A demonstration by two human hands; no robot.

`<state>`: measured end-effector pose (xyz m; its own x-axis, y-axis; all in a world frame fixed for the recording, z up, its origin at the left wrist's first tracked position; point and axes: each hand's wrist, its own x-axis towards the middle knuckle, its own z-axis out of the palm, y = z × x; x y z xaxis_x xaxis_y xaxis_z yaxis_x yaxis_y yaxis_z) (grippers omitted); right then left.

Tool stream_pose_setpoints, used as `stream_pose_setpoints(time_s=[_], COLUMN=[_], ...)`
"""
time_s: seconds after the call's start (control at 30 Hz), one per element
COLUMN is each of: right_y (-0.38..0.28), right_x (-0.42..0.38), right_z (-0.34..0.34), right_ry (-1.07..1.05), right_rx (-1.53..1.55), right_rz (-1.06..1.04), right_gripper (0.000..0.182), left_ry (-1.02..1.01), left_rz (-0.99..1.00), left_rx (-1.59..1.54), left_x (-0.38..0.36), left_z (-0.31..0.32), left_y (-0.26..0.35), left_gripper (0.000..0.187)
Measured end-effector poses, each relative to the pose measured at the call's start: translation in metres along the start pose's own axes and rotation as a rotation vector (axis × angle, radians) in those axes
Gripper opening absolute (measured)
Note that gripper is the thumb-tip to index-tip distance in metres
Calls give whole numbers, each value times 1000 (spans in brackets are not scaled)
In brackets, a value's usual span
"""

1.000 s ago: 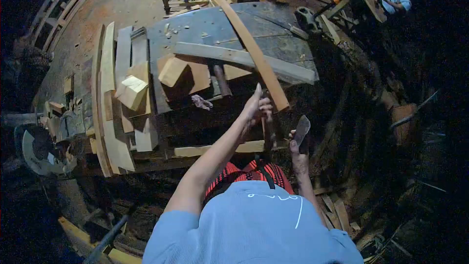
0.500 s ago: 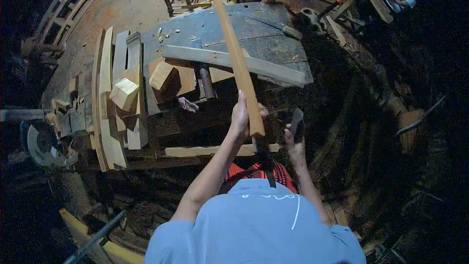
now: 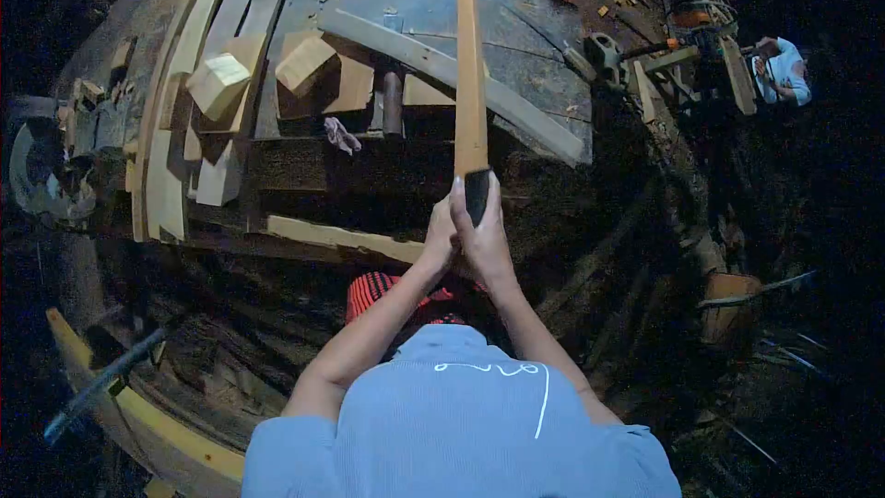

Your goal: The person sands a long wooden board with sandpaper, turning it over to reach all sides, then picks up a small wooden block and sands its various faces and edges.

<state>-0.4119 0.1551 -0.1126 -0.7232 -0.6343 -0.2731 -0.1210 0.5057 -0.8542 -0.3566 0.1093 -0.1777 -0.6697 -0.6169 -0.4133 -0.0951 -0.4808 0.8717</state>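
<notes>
A long, narrow wooden piece (image 3: 469, 83) points away from me over the workbench (image 3: 525, 55). At its near end is a dark, flat object (image 3: 477, 194), pressed against the wood. My right hand (image 3: 489, 235) is wrapped round this dark object. Close beside it, touching, my left hand (image 3: 443, 229) is closed at the near end of the wooden piece; its fingers are partly hidden. Under the long piece, a pale curved board (image 3: 406, 51) lies across the bench.
Long boards (image 3: 198, 46) and a wooden block (image 3: 219, 85) lie at the left. Another block (image 3: 307, 65), a crumpled cloth (image 3: 342, 136) and a dark cylinder (image 3: 393, 103) sit near the bench's front edge. A person (image 3: 782, 72) is at the far right.
My right hand has come in from the right with the dark object, to the near end of the wooden piece. That piece now points more straight ahead. The view has shifted.
</notes>
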Motion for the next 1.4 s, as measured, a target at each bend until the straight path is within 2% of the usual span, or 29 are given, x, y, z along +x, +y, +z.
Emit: stream_pose_setpoints(time_s=[0.03, 0.07, 0.1, 0.17, 0.23, 0.3, 0.33, 0.43, 0.47, 0.5, 0.57, 0.6, 0.63, 0.73, 0.77, 0.8, 0.83, 0.9, 0.97, 1.0, 1.03, 1.07, 1.13, 1.17, 1.23, 1.27, 1.3, 1.37, 1.4], right_y=[0, 1, 2, 15, 17, 15, -5, 14, 9, 40, 15, 28, -1, 24, 42, 57, 41, 34, 60, 6, -2, 8, 4, 5, 8, 42, 62, 50, 31], right_x=[14, 31, 43, 52, 46, 8, -5, -11, 3, 28, 68, 96, 96, 85, 68, 44, 20, 7, 45, 51, 76, 108, 127, 130, 101, 89, 73, 39, 41], right_z=[1, 3, 5, 9, 11, 6, -4, -1, 0, 7, 7, 15, 10, 22, 24, 29, 24, 25, 35, 29, 29, 37, 48, 51, 62, 69, 72, 75, 70], right_ry=[-2, -40, -77, -64, -55, -2, -151, -75, -103, -64, -87, -20, -75, -69, -70, -33, -132, -124, -70, -139, -168, -187, -117, -163, -162, -58, -99, -213, -262], right_rx=[-8, 65, 140, 69, -5, -66, 3, -123, 25, -61, 135, 3, 16, -7, -77, -160, -16, 80, 33, 195, 140, 217, 175, 195, 199, -167, -369, 149, 137], right_rz=[2, 37, 72, 102, 124, 38, 125, 73, 115, 5, -22, -13, 52, 1, -11, -126, -37, -78, -139, 58, 100, 22, 84, 82, 10, 17, -127, 175, 166], right_gripper=[86, 84, 81, 80, 79, 78, 79, 79, 80, 80, 81, 80, 80, 83, 82, 79, 75, 71, 65, 63, 63, 61, 65, 72, 83, 80, 74, 81, 85], left_ry=[28, 92, 90, 81, 73, 64, 80, 65, 33, 35, 55, 85, 93, 49, 116, 184, 106, 122, 125, 131, 134, 91, 20, 30, -69, -156, -93, -26, -24], left_rz=[181, 14, 12, -189, -216, 145, 131, 78, 163, 169, -147, -142, -140, -202, -83, 32, 157, 305, 237, 179, 184, 184, 137, 139, 136, 35, 8, 300, 299], left_rx=[103, 77, 72, 324, 211, 59, -116, -115, 31, 25, 426, 326, 321, 304, 183, 61, 153, 214, 243, 279, 275, 235, 172, 170, 135, 103, -23, 132, 130], left_x=[-4, -9, -7, -2, 0, -6, -18, -15, -7, -7, -12, -19, -20, -21, -23, -24, -13, -14, -17, -17, -20, -26, -38, -38, -38, -38, -38, -27, -31], left_z=[3, 8, 7, -1, -1, 1, 5, 1, 1, 1, -1, 4, 1, -6, -4, -3, -15, -17, -19, -21, -25, -29, -44, -53, -68, -76, -78, -80, -83], left_y=[8, 17, 14, -2, -11, -16, 16, -10, -32, -31, -22, -12, -8, 8, 16, 20, -5, -4, -1, 3, 6, 10, 7, 5, 1, 17, 33, 25, 31], left_gripper=[47, 43, 43, 40, 37, 34, 32, 31, 40, 40, 51, 59, 59, 47, 39, 34, 34, 36, 37, 38, 38, 40, 47, 47, 51, 54, 55, 57, 57])
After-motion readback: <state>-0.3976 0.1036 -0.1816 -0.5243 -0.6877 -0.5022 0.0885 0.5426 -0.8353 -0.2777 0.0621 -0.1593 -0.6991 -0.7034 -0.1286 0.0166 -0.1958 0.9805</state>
